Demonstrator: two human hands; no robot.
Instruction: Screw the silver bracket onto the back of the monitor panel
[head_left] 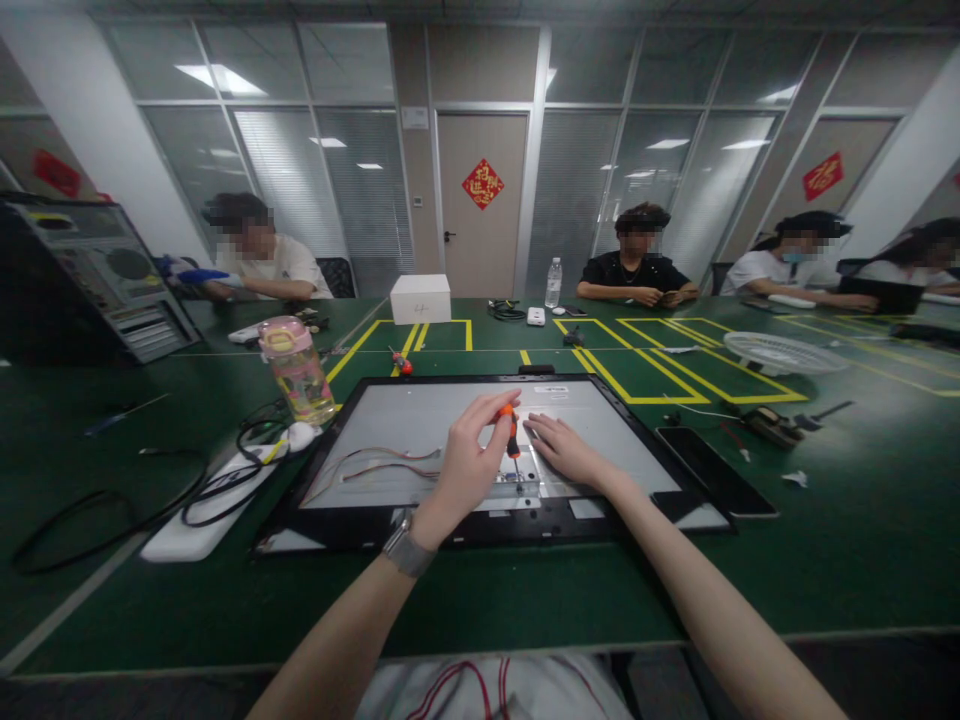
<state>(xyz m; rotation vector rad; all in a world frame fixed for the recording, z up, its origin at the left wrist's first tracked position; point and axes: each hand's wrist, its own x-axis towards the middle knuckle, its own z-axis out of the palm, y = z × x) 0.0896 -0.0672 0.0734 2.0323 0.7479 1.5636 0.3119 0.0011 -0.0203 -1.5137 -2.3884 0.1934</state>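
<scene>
My left hand (480, 445) grips an orange and black screwdriver (513, 435) by its handle. The screwdriver stands nearly upright, its tip down at a small circuit board (511, 478) near the lower middle of a display panel (405, 405). The panel lies flat, back side up, with a grey metal sheet and a black frame. Thin cables (390, 466) run from the board's side across the sheet to the left. My right hand (562, 447) rests flat on the panel just right of the screwdriver, fingers stretched out, holding nothing.
Left of the panel are a white power strip (202, 510) with black cables and a pink-lidded bottle (296, 370). A black phone (712, 470) lies to the right. Farther back are a white box (420, 300), a computer case (97, 270) and several people seated across the table.
</scene>
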